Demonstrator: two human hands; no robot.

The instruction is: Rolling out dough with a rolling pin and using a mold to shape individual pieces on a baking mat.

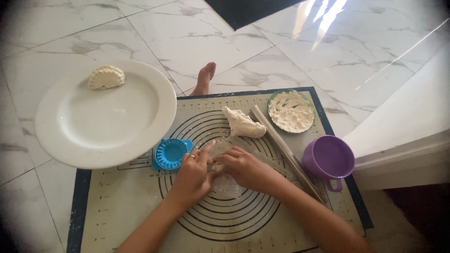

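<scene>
Head view: left hand (191, 175) and right hand (243, 168) pinch a small dough piece (220, 165) at the mat's (117, 206) centre; judged best, fingertips stay close, pressing evenly; dumpling mould (170, 152) lies just left

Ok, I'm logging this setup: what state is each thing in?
Plate: holds one shaped dumpling.
Press: open, empty.
Dough lump: unrolled, on the mat.
Bowl: full of flour.
Cup: upright.
Left hand, right hand: both on a dough piece.
</scene>
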